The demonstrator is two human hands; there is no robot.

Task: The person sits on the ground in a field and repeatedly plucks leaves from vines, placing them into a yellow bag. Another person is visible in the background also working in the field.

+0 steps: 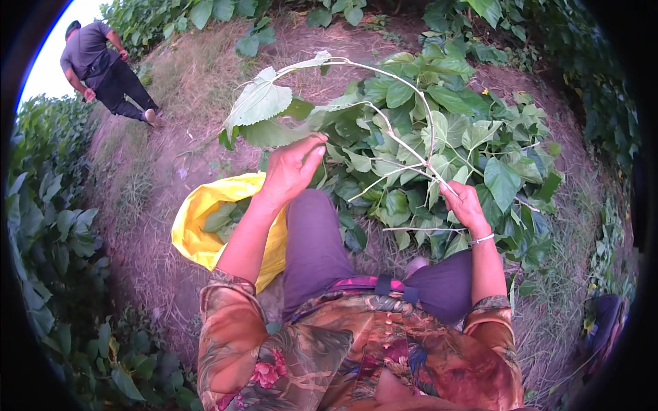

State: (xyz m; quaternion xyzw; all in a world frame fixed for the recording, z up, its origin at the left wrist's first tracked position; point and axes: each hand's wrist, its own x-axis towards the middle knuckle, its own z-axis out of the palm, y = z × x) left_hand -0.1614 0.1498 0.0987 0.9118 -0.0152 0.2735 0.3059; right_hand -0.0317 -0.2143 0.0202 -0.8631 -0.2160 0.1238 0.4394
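Note:
A forked leafy branch (402,142) is held at its cut end by my right hand (467,206), which wears a bangle at the wrist. Its long stems arch over to the left, bare in places and with large green leaves (262,100) towards the tips. My left hand (295,167) is raised just below those leaves, thumb and fingertips near each other; whether it grips a leaf is unclear. Below my left forearm stands a yellow sack (193,226), its mouth open and green leaves (221,218) inside. A heap of leafy branches (496,182) lies in front of my knees.
Leafy bushes (46,231) line the left side, and more foliage (591,67) hangs at the upper right. A person (100,67) is on the dirt path at the upper left, back turned. Dark fabric (604,323) shows at the lower right rim.

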